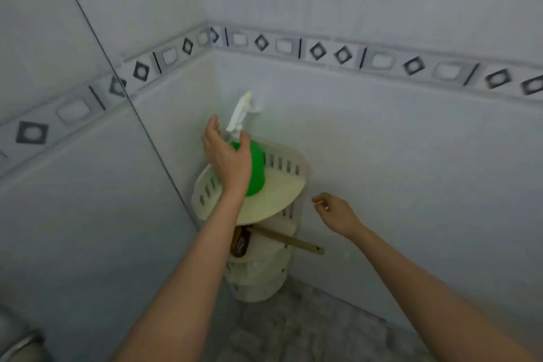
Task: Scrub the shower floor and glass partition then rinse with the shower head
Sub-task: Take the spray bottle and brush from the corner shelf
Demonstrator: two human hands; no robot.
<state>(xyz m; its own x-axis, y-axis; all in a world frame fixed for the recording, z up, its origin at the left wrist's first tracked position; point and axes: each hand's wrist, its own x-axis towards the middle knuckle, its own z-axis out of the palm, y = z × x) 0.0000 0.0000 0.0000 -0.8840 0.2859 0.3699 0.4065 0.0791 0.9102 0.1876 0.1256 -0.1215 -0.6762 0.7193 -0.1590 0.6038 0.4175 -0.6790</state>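
A pale tiled shower corner fills the frame, with the glass partition (73, 156) at left and the shower floor (293, 329) at bottom centre. At centre a green spray bottle (258, 167) stands on the top tier of a cream corner shelf (282, 162). The left hand (227, 159) cups around its neck, fingers spread and not closed. The right hand (338, 213) hangs loosely curled and empty, just right of the shelf. Fetching the cleaner seems to be the step in hand. Next the fingers need to close on the neck and lift the bottle over the rim.

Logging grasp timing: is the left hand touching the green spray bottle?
Cannot tell. Head view: the left hand overlaps the green spray bottle, fingers spread round its neck; neither contact nor gap shows plainly.
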